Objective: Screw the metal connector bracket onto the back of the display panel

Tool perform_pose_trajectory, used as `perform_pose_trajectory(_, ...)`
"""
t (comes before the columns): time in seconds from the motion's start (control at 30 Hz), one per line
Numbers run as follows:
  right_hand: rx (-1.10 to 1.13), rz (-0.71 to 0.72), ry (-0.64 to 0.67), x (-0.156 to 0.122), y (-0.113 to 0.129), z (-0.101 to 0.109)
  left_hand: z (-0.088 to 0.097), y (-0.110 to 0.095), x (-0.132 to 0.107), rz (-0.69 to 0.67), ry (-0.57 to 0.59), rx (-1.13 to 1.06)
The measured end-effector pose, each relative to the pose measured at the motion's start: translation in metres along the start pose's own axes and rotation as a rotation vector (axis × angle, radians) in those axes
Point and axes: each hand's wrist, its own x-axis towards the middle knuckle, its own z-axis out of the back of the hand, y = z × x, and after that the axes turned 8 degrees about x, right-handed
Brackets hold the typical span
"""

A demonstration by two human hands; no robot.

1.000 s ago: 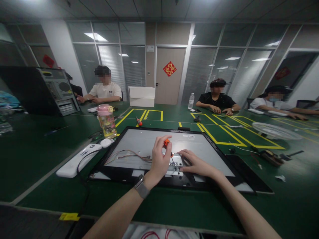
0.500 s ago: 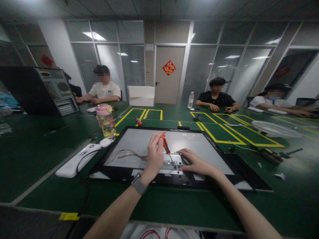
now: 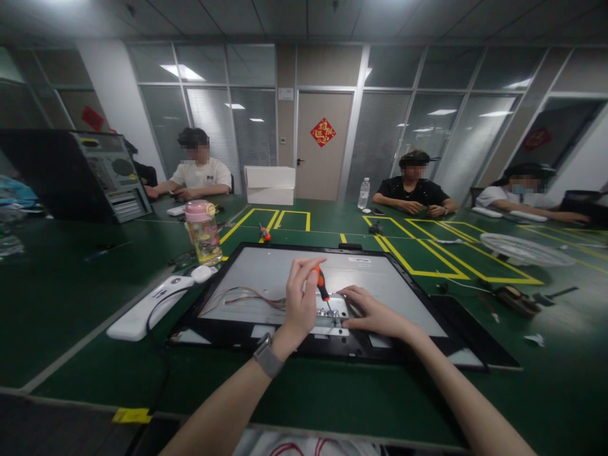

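My left hand (image 3: 302, 301) is closed round the orange-and-black handle of a screwdriver (image 3: 322, 284). The tool leans, and its shaft runs down to a small metal bracket (image 3: 339, 301) near the lower edge of a display panel (image 3: 256, 269). At the bracket's right end, my right hand (image 3: 377, 311) grips it, with thumb and index finger apart on either side. A bundle of thin wires (image 3: 251, 296) trails over the panel's grey back, left of my left hand. The exact spot under the screwdriver's tip is too small to make out.
Left of the panel are a white power bank-like case (image 3: 142, 316) with a black cable and a pink-lidded bottle (image 3: 204, 231). A dark flat strip (image 3: 475, 332) and a black tool (image 3: 515, 301) lie right. A computer case (image 3: 57, 177) stands far left. Several people sit opposite.
My left hand and the screwdriver have shifted slightly right, and the hand has turned a little with its fingers extending further right. My right hand stays at the bracket.
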Motion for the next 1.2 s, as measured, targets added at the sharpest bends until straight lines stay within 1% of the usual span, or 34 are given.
perform_pose_trajectory(0.17,0.000,-0.007,0.005,-0.0002,0.0004,0.0000,-0.0012,0.0014,0.0016,0.016,0.015,-0.034)
perform_pose_trajectory(0.37,0.001,-0.021,0.002,-0.0005,0.0026,0.0002,-0.0021,-0.0002,0.0004,0.027,-0.039,0.029)
perform_pose_trajectory(0.57,0.005,-0.018,-0.004,-0.0007,0.0029,0.0003,-0.0003,-0.0007,0.0015,0.012,-0.003,0.028)
perform_pose_trajectory(0.77,0.005,-0.027,0.000,-0.0009,0.0019,0.0005,-0.0025,-0.0011,0.0022,0.012,-0.075,0.090)
perform_pose_trajectory(0.93,-0.005,-0.011,0.000,-0.0009,0.0023,0.0004,-0.0016,-0.0015,-0.0001,0.006,-0.002,0.057)
perform_pose_trajectory(1.2,0.001,-0.022,0.001,-0.0005,0.0013,0.0002,-0.0012,-0.0003,0.0024,-0.005,-0.012,0.075)
